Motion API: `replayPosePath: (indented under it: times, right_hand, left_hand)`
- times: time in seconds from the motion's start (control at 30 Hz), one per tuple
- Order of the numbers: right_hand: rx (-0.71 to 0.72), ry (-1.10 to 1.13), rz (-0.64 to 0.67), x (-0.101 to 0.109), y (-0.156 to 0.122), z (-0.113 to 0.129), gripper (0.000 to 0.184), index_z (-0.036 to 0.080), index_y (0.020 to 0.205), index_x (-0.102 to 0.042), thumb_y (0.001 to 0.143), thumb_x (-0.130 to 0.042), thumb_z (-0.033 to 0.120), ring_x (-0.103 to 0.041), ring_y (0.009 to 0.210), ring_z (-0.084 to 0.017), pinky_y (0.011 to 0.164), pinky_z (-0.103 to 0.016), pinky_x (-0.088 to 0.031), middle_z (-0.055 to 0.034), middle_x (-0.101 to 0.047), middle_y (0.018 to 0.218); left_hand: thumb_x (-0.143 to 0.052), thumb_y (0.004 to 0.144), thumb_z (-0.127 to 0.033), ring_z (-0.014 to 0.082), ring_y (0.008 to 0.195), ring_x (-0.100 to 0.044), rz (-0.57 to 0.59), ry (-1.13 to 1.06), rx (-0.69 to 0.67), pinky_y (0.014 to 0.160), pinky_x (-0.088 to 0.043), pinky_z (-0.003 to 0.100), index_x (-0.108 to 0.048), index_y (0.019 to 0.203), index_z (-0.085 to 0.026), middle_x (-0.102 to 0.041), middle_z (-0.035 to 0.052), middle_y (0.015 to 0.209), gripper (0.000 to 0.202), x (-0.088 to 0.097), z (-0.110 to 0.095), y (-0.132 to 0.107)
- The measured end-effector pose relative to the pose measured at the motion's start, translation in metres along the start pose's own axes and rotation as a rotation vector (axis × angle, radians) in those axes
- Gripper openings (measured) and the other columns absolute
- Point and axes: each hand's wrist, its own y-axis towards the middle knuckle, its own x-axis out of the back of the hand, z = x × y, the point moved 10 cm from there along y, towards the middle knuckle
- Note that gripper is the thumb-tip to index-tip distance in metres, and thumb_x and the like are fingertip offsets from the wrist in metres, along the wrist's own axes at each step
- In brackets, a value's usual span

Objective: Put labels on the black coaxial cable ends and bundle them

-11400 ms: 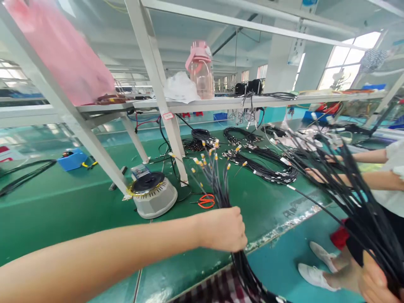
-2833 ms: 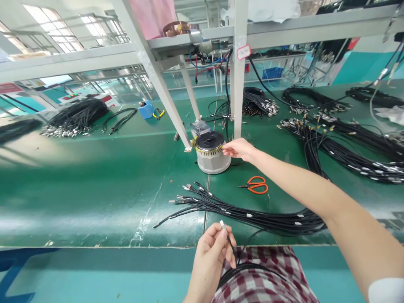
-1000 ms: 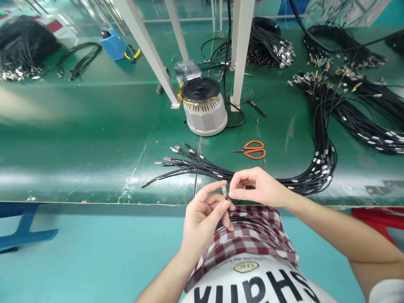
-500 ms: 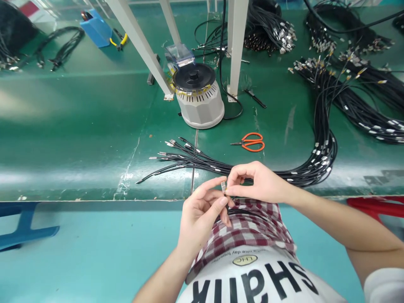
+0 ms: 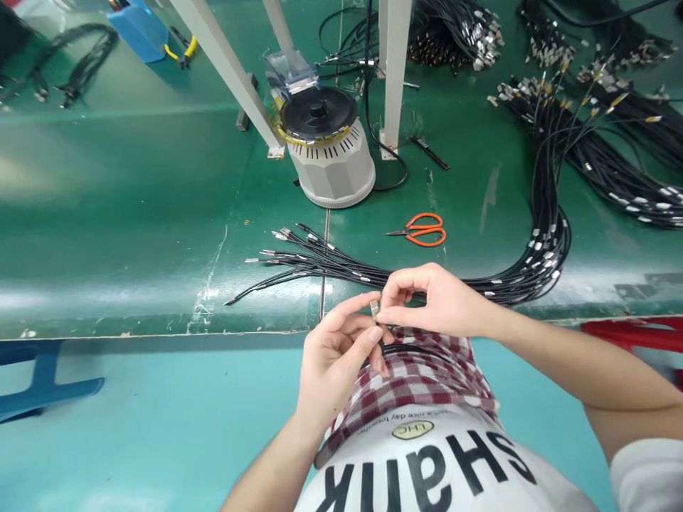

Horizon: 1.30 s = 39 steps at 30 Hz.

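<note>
Just off the front edge of the bench, my left hand point(image 5: 341, 348) is closed on a black cable with a small silver connector point(image 5: 374, 308) at its end. The fingertips of my right hand point(image 5: 427, 302) pinch at the side of that connector; a bit of yellow shows there. Behind my hands a bundle of black cables point(image 5: 352, 269) lies along the bench, its loose ends fanned to the left and its body curving away at the right. Part of the bundle is hidden by my right hand. Orange-handled scissors point(image 5: 425, 229) rest beyond it.
A round tape dispenser point(image 5: 334, 167) stands at mid-bench between white metal posts point(image 5: 395, 78). Near it lies a black knife-like tool point(image 5: 430, 153). More cable bundles point(image 5: 613, 163) fill the right side. A blue holder point(image 5: 139, 30) and yellow-handled cutters point(image 5: 184, 51) are at the back left.
The whole view has shifted slightly, so the bench things sit a little higher and further left. Both hands keep almost the same hold on the connector and cable.
</note>
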Motion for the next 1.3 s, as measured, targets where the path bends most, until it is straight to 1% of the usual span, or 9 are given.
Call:
replayPosePath:
  times: [0.17,0.37,0.47,0.63,0.8,0.9,1.07,1.2,1.3]
  right_hand:
    - [-0.009,0.018,-0.005,0.000,-0.001,-0.001,0.013,0.015,0.079,-0.066,0.082,-0.074,0.026,-0.057,0.067,-0.011,0.066,-0.023,-0.046,0.0006,-0.066,0.072]
    - [-0.031,-0.008,-0.037,0.002,-0.001,-0.004,0.017,0.016,0.077,-0.066,0.081,-0.074,0.031,-0.057,0.068,-0.013,0.067,-0.024,-0.047,-0.0006,-0.065,0.073]
    - [-0.039,-0.019,-0.042,0.002,-0.002,-0.003,0.017,0.016,0.077,-0.066,0.081,-0.074,0.031,-0.057,0.068,-0.013,0.066,-0.024,-0.047,-0.0008,-0.066,0.072]
    - [-0.070,-0.007,-0.026,0.001,-0.002,-0.004,0.016,0.016,0.077,-0.066,0.081,-0.073,0.030,-0.056,0.065,-0.012,0.064,-0.024,-0.046,-0.0005,-0.067,0.070]
    - [-0.054,0.031,0.016,-0.004,0.001,-0.011,0.021,0.015,0.078,-0.067,0.085,-0.070,0.035,-0.060,0.067,-0.012,0.066,-0.024,-0.047,-0.0006,-0.068,0.070]
    - [-0.059,0.058,0.035,-0.006,0.002,-0.015,0.022,0.015,0.080,-0.067,0.084,-0.070,0.037,-0.060,0.067,-0.013,0.066,-0.025,-0.047,-0.0013,-0.069,0.072]
    - [-0.039,0.100,0.074,-0.012,0.001,-0.013,0.019,0.015,0.083,-0.066,0.086,-0.069,0.034,-0.062,0.072,-0.014,0.075,-0.028,-0.050,-0.0018,-0.071,0.075]
    - [-0.011,0.068,0.041,-0.006,0.001,-0.010,0.021,0.014,0.088,-0.070,0.086,-0.068,0.034,-0.064,0.080,-0.016,0.078,-0.029,-0.051,-0.0036,-0.072,0.083]
    - [-0.012,0.035,0.011,-0.002,0.002,-0.010,0.021,0.014,0.089,-0.072,0.086,-0.068,0.034,-0.064,0.081,-0.016,0.077,-0.028,-0.050,-0.0039,-0.072,0.086]
  left_hand:
    - [-0.066,0.090,-0.018,0.0093,0.049,-0.058,-0.015,0.009,0.008,0.048,-0.057,0.025,-0.058,0.126,-0.018,-0.070,0.0038,0.080,0.037,0.000,0.000,0.000]
    - [-0.068,0.088,-0.019,0.0102,0.048,-0.058,-0.034,0.027,0.029,0.048,-0.057,0.026,-0.060,0.124,-0.021,-0.070,0.0032,0.079,0.037,0.001,0.001,0.000]
    - [-0.068,0.088,-0.019,0.0104,0.048,-0.058,-0.042,0.038,0.028,0.048,-0.057,0.026,-0.061,0.124,-0.020,-0.070,0.0030,0.078,0.037,0.002,0.001,0.000]
    - [-0.068,0.088,-0.019,0.0101,0.048,-0.059,-0.040,0.042,0.027,0.048,-0.055,0.024,-0.059,0.124,-0.018,-0.070,0.0034,0.079,0.037,0.002,0.002,-0.001]
    - [-0.067,0.089,-0.019,0.0104,0.048,-0.059,-0.036,0.024,0.034,0.047,-0.055,0.025,-0.059,0.124,-0.020,-0.069,0.0027,0.079,0.036,0.001,0.003,-0.001]
    - [-0.066,0.090,-0.022,0.0102,0.045,-0.057,-0.042,-0.001,0.051,0.044,-0.053,0.024,-0.060,0.121,-0.021,-0.069,0.0025,0.076,0.032,0.001,0.006,0.000]
    - [-0.064,0.091,-0.026,0.0087,0.036,-0.052,-0.060,-0.035,0.046,0.035,-0.046,0.020,-0.063,0.111,-0.021,-0.067,0.0006,0.068,0.020,0.003,0.005,0.004]
    - [-0.064,0.091,-0.027,0.0073,0.036,-0.050,-0.096,-0.055,0.025,0.035,-0.043,0.018,-0.061,0.111,-0.020,-0.066,0.0000,0.067,0.022,0.005,0.002,0.004]
    - [-0.064,0.091,-0.028,0.0064,0.036,-0.048,-0.117,-0.046,0.021,0.035,-0.042,0.017,-0.059,0.112,-0.020,-0.066,-0.0005,0.067,0.024,0.006,0.000,0.003]
